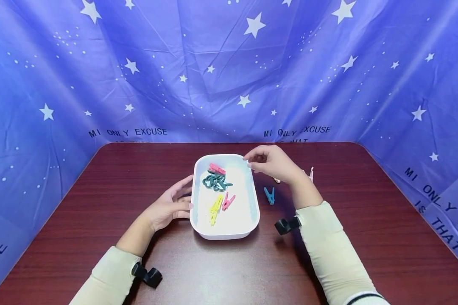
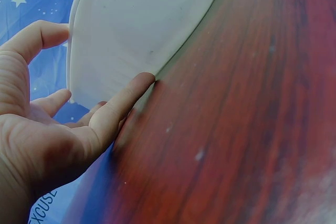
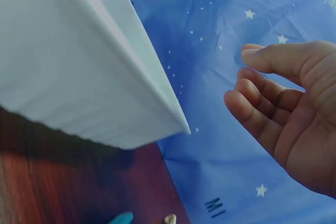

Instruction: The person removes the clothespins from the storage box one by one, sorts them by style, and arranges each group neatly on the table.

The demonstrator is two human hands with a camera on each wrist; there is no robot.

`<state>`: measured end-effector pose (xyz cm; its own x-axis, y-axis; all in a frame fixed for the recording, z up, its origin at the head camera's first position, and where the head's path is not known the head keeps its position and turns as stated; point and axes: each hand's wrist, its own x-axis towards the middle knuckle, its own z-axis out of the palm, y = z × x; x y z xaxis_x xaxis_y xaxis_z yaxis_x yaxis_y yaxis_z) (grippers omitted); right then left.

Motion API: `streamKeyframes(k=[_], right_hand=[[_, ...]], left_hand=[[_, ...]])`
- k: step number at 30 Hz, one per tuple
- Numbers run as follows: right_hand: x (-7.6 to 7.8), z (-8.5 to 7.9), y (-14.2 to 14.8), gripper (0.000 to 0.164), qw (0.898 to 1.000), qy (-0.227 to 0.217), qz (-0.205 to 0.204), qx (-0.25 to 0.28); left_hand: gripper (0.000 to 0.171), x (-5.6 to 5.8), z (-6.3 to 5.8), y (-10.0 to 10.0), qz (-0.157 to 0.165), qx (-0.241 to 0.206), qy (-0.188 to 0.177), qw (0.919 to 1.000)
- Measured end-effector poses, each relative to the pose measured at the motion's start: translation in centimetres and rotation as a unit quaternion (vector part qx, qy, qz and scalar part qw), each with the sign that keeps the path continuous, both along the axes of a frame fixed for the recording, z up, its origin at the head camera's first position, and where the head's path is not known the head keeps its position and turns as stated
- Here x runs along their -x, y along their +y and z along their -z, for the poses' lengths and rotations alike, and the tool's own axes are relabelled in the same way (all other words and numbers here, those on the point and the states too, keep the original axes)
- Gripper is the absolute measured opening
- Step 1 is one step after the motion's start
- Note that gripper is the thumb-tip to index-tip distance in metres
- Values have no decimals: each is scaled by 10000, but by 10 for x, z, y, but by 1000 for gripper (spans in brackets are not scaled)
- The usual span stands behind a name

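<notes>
A white plastic tray (image 1: 246, 212) stands on the table. In it lie a yellow clothespin (image 1: 215, 209), a pink clothespin (image 1: 227, 201), a red-pink clothespin (image 1: 216, 169) and a tangle of dark green pieces (image 1: 215, 182). My left hand (image 1: 169, 205) rests against the tray's left side, thumb at the rim. In the left wrist view its extended fingers (image 2: 123, 98) reach along the outer wall. Beside the far right corner is my right hand (image 1: 272, 162); in the right wrist view its loosely curled fingers (image 3: 257, 103) hold nothing and stand apart from the wall.
A blue clothespin (image 1: 269, 195) lies on the dark red wooden table (image 1: 175, 267), right of the tray. Past the right wrist a pale pink piece (image 1: 311, 173) shows, partly hidden. A small beige piece (image 1: 276, 180) lies under that hand. Behind hangs a blue star-patterned cloth (image 1: 213, 84).
</notes>
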<state>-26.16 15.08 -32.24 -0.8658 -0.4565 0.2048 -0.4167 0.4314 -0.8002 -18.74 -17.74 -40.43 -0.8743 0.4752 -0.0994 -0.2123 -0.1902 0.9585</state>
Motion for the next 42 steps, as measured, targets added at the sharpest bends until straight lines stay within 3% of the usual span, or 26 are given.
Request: streamKeyframes(k=[8,17,25,33,37,42], right_hand=[[7,-11,-22,18,9967,-57,-306,-744],[24,-14,-46,18,9922,-208,-671,-1031],[45,-3,-65,23,9873,-657,-608,-1310],[58,15,-77,30,9741,-1130,-302,-1936],[61,23,-84,32,9679,-1183,-176,-2211],[63,33,-93,24,9625,-1058,-232,-2489]], left_hand=[[93,0,0,0,-9,-10,-17,10000],[93,0,1,0,-18,10,-25,10000],[92,1,0,0,-2,17,-17,10000],[92,3,3,-1,1,-3,-9,10000],[92,4,4,0,-8,7,-33,10000],[92,3,3,-1,-24,43,-27,10000]])
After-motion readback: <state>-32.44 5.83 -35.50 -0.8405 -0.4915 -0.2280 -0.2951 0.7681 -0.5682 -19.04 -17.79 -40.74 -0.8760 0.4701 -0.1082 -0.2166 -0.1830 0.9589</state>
